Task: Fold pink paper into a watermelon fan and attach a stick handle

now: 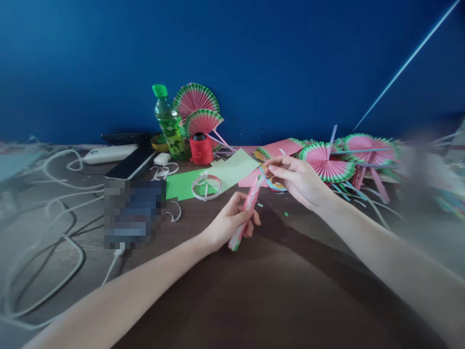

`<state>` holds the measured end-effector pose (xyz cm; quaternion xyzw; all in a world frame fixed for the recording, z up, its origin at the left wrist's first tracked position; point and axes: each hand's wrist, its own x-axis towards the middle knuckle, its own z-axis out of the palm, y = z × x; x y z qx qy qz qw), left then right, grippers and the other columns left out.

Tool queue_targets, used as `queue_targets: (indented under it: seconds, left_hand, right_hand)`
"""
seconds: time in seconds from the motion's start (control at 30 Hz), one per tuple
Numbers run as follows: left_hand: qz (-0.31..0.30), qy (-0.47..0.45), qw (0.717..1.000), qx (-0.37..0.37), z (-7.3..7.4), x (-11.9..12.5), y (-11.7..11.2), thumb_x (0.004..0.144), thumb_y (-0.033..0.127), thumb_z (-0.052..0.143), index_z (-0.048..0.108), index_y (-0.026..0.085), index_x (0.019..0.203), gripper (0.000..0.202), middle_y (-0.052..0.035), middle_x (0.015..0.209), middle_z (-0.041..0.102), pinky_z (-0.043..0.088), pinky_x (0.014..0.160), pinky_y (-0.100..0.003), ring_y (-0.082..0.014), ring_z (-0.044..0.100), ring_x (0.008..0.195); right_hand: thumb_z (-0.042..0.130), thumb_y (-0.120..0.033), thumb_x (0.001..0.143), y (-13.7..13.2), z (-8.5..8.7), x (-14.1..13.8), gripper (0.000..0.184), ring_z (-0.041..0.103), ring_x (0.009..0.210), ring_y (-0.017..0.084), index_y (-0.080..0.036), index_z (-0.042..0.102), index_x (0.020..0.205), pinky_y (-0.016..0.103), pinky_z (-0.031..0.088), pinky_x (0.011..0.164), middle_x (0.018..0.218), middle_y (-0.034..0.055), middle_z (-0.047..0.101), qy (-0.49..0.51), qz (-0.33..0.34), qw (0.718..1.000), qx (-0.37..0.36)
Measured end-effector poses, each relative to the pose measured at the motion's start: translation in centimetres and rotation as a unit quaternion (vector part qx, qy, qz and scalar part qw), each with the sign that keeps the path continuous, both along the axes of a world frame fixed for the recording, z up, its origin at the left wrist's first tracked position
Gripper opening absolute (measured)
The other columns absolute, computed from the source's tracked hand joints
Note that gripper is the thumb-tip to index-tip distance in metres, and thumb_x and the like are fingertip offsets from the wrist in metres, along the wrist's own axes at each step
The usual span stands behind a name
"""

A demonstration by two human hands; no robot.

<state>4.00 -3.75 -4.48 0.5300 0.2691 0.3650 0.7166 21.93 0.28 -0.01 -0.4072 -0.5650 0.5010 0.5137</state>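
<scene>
Left hand [229,220]: fingers curled closed round folded pink paper [252,195], frame centre. Right hand [293,178]: fingertips nearly pinched near paper's upper end; contents cannot be told. Risk: loosened left grip could let folds spring open.

The slim, folded paper strip [253,194] is pink along its length, with whitish patches and green at the ends. The round pleated paper fan [194,99] by the wall is pink ringed with white and green, its folds making radiating stripes; the half-open pleated paper fan [327,162] repeats those colours. The plastic bottle [170,131] has a bright green cap and a mottled dark-and-light green label. The thread spool [201,152] is red, dark on top. One paper sheet [181,184] is vivid green, another paper sheet [238,167] pale green. The desk [254,300] is dark brown, the wall [272,72] deep blue.
</scene>
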Motion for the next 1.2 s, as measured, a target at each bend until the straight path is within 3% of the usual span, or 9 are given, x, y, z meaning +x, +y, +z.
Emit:
queue_targets:
  seconds: [0.2,0.3,0.4,0.5,0.63,0.8,0.9,1.03,1.2]
  left_hand:
    - [0.003,-0.001,1.0,-0.001,-0.1,-0.1,0.1,0.083,0.026,0.05,0.038,0.018,0.092,0.017,0.0006,0.073,0.059,0.036,0.041,-0.017,-0.0048,0.049,0.043]
    - [-0.014,0.014,1.0,-0.002,0.0,-0.2,0.1,0.083,0.027,0.049,0.044,0.015,0.098,0.019,-0.0019,0.077,0.059,0.035,0.04,-0.017,-0.004,0.048,0.044]
    - [-0.02,0.034,0.999,-0.001,0.1,-0.2,0.1,0.083,0.028,0.05,0.046,0.014,0.102,0.024,-0.0022,0.077,0.058,0.035,0.04,-0.016,-0.0038,0.047,0.044]
    - [-0.016,0.048,0.999,0.004,0.3,-0.1,0.0,0.084,0.033,0.048,0.046,0.014,0.102,0.026,-0.001,0.073,0.058,0.034,0.039,-0.015,-0.0033,0.045,0.043]
    - [-0.004,0.092,0.996,0.015,0.8,0.1,-0.2,0.086,0.04,0.041,0.049,0.014,0.096,0.028,0.0006,0.067,0.057,0.033,0.037,-0.016,-0.0032,0.043,0.039]
    - [-0.003,0.112,0.993,0.033,1.0,0.2,-0.4,0.086,0.039,0.042,0.049,0.014,0.092,0.026,-0.0003,0.068,0.059,0.034,0.036,-0.015,-0.0039,0.047,0.038]
    - [-0.007,0.111,0.993,0.035,0.9,0.1,-0.4,0.086,0.039,0.042,0.05,0.014,0.093,0.027,-0.0011,0.07,0.06,0.035,0.036,-0.015,-0.0038,0.047,0.038]
    - [-0.003,0.106,0.994,0.031,0.9,0.1,-0.4,0.086,0.038,0.042,0.05,0.014,0.093,0.027,-0.0007,0.068,0.06,0.035,0.035,-0.015,-0.0034,0.046,0.037]
    - [0.007,0.107,0.994,0.036,0.8,0.1,-0.3,0.086,0.036,0.042,0.05,0.014,0.092,0.025,-0.0003,0.067,0.059,0.035,0.035,-0.015,-0.0032,0.045,0.036]
  right_hand:
    - [0.057,-0.04,0.077,-0.1,-0.1,0.2,0.024,0.056,0.073,0.014,-0.019,0.06,0.089,0.028,0.044,0.063,0.083,0.0034,0.059,-0.124,-0.022,0.989,0.081]
    - [0.059,-0.042,0.075,-0.3,-0.1,0.1,0.036,0.056,0.088,0.018,-0.021,0.057,0.105,0.033,0.045,0.075,0.104,0.007,0.057,-0.226,0.001,0.969,0.095]
    - [0.061,-0.04,0.074,-0.5,0.0,-0.2,0.043,0.054,0.098,0.019,-0.022,0.053,0.113,0.036,0.043,0.084,0.119,0.0085,0.053,-0.25,0.058,0.964,0.068]
    - [0.06,-0.039,0.074,-0.7,-0.1,-0.5,0.038,0.06,0.08,0.017,-0.019,0.057,0.107,0.035,0.046,0.075,0.104,0.0084,0.062,-0.234,0.12,0.965,0.009]
    - [0.066,-0.032,0.069,-0.8,-0.5,-0.9,0.024,0.058,0.066,0.013,-0.016,0.062,0.087,0.031,0.046,0.065,0.08,0.0036,0.065,-0.172,0.1,0.98,-0.02]
    - [0.071,-0.016,0.057,-0.9,-0.8,-1.3,0.031,0.058,0.073,0.012,-0.017,0.061,0.086,0.027,0.047,0.065,0.082,0.0012,0.061,-0.042,0.073,0.994,-0.066]
    - [0.07,-0.012,0.057,-0.9,-0.7,-1.3,0.031,0.058,0.072,0.011,-0.018,0.061,0.085,0.026,0.047,0.064,0.082,0.0008,0.061,0.011,0.101,0.988,-0.117]
    - [0.069,-0.014,0.061,-0.7,-0.8,-1.1,0.023,0.058,0.07,0.01,-0.016,0.062,0.082,0.026,0.047,0.066,0.084,0.0021,0.063,0.01,0.117,0.983,-0.142]
    - [0.07,-0.016,0.061,-0.8,-0.8,-1.2,0.031,0.057,0.066,0.01,-0.016,0.058,0.089,0.024,0.045,0.06,0.074,0.0001,0.062,-0.014,0.089,0.988,-0.128]
